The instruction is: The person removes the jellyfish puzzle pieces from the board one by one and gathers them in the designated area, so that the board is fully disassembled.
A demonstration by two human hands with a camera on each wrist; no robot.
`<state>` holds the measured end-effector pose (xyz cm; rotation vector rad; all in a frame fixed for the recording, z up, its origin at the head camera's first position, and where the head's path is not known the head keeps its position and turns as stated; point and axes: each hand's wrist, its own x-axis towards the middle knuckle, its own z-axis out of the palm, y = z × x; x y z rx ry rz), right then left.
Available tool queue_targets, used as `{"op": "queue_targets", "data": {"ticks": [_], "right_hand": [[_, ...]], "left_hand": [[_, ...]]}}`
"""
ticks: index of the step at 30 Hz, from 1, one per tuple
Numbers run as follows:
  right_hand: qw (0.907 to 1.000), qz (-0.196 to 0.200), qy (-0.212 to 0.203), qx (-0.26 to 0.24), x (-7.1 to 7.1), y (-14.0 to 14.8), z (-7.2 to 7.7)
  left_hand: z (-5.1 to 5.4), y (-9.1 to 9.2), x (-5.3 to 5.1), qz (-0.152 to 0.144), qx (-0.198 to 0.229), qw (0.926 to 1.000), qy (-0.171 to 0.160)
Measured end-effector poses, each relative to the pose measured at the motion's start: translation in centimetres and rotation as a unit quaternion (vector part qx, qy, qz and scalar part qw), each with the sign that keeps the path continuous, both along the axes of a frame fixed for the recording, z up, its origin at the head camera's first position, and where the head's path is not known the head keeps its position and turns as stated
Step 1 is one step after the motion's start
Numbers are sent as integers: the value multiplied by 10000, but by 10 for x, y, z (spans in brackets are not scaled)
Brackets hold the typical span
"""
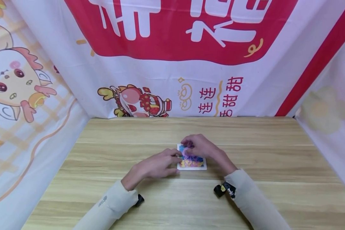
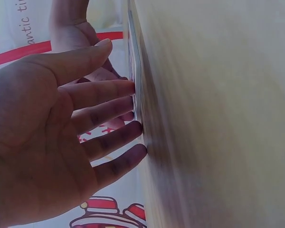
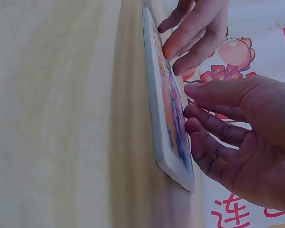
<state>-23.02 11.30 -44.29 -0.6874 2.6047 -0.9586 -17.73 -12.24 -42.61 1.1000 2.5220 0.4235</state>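
A small flat picture board with a white border and a blue, purple and yellow picture lies on the table. Its thick pale edge shows in the right wrist view. My left hand reaches over its left side, fingers spread and nearly straight; the tips touch the board's edge and the tabletop beside it in the left wrist view. From the upper right comes my right hand, fingers loosely bent, tips at the picture's surface. Nothing shows between its thumb and fingers, though the contact spot is partly hidden.
The wooden table ends at a white and red printed cloth hanging behind it. Printed cloth also hangs at the left and right sides. Both wrists wear dark camera mounts at the sleeve cuffs.
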Motion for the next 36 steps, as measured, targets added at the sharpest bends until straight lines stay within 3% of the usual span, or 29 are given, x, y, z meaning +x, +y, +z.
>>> {"op": "queue_targets", "data": {"ticks": [9,16,27,36], "right_hand": [[9998,-56,159,97,3,-4,0],[9993,200,195,262,-4,-5,6],[9988,237,-384,169,-24,-4,4],[9991,152,-344,170,-23,-7,-1]], "left_hand": [[0,-1,-2,-31,25,9999,-98],[-1,-6,-7,-17,150,9993,-345],[1,-9,-12,53,180,9979,-618],[-2,-9,-13,18,180,9978,-635]]}}
